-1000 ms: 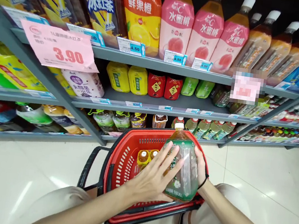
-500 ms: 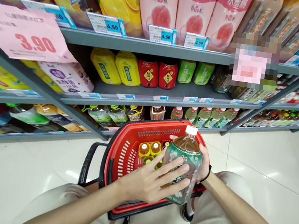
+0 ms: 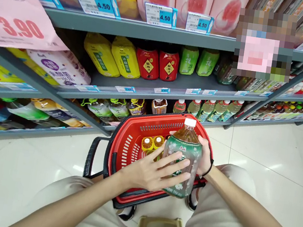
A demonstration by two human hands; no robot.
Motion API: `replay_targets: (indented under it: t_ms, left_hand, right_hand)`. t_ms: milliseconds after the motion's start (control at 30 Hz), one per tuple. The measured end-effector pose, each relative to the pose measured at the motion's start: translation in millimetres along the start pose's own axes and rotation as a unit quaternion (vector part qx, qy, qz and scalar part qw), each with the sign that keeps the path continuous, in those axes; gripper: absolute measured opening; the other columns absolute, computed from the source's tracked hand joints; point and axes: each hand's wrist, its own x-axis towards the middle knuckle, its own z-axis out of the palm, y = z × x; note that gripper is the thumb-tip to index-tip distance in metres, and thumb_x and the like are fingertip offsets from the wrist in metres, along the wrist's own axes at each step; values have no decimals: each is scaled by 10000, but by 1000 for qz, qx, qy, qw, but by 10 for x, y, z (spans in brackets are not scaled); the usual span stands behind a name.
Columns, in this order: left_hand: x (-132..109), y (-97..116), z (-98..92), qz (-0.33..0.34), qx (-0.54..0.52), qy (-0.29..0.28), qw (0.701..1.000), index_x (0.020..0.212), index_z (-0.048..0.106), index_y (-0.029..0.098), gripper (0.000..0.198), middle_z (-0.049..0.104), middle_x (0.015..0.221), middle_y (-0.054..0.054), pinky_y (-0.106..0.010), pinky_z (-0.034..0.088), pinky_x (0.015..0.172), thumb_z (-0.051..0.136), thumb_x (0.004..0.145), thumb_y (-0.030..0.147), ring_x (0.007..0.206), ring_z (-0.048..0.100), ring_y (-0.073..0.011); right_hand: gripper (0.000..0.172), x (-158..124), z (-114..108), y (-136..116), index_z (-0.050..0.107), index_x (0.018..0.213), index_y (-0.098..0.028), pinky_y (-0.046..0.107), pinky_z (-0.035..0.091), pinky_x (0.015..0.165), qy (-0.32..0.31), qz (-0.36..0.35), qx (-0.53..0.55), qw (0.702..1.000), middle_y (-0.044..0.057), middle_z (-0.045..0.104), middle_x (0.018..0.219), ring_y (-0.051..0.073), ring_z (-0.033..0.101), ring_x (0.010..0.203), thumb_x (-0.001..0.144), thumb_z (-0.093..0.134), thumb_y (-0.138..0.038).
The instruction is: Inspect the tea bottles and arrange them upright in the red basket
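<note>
A large tea bottle point(image 3: 173, 145) with a white cap and green label is held nearly upright above the right part of a red shopping basket point(image 3: 116, 138). My left hand point(image 3: 154, 170) lies across the bottle's near face, fingers spread over the label. Around its far right side, near the shoulder, wraps my right hand point(image 3: 204, 156); some of those fingers are hidden behind the bottle. Inside the basket stand several small bottles point(image 3: 147, 143) with yellow wrapping and white caps, partly covered by my left hand and the big bottle.
Ahead runs a grey shelf point(image 3: 148, 94) with yellow, red and green drink packs on it. Bigger cartons point(image 3: 193, 3) fill the level above, and bottles point(image 3: 216, 109) line the bottom level. A pink price sheet point(image 3: 20, 20) hangs at left. A tan stool point(image 3: 161, 224) is below me.
The bottle has shifted slightly left and up in view, with both hands still on it. The view has tilted down and come a little nearer the shelves.
</note>
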Motion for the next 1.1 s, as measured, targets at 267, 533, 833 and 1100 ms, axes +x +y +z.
replay_targets:
  t_ms: [267,533,833,1100]
  left_hand:
    - [4,-133,128,-37,-7,-63,997,1692,365,195,878,337,1766,-199,-677,413,1236,680,968,579,1636,295,-467]
    - [44,-229,91,-131,-27,-175,975,1737,124,116,1189,161,1762,-367,-555,649,949,831,869,517,1640,114,-575]
    - [-126,-311,142,-109,-77,-105,985,1756,-17,164,1338,-224,1754,-275,-478,700,882,853,740,136,1626,26,-549]
    - [-104,-237,287,-142,-116,-81,980,1751,-76,248,1340,-225,1764,-261,-478,703,886,839,790,62,1618,6,-539]
  right_hand:
    - [511,138,-82,90,830,1125,-218,329,634,932,103,-40,-5,994,65,846,1138,253,787,1064,861,741,-647]
    - [529,289,-87,131,788,1145,-240,355,628,951,149,-62,-129,978,55,829,1129,261,764,1088,763,888,-592]
    - [851,230,-101,24,560,1541,-350,471,525,1167,94,-160,-289,939,53,744,1357,274,697,1246,796,906,-572]
    - [885,211,-110,-1,555,1549,-324,496,551,1135,119,-202,-331,914,75,730,1345,299,700,1233,779,908,-579]
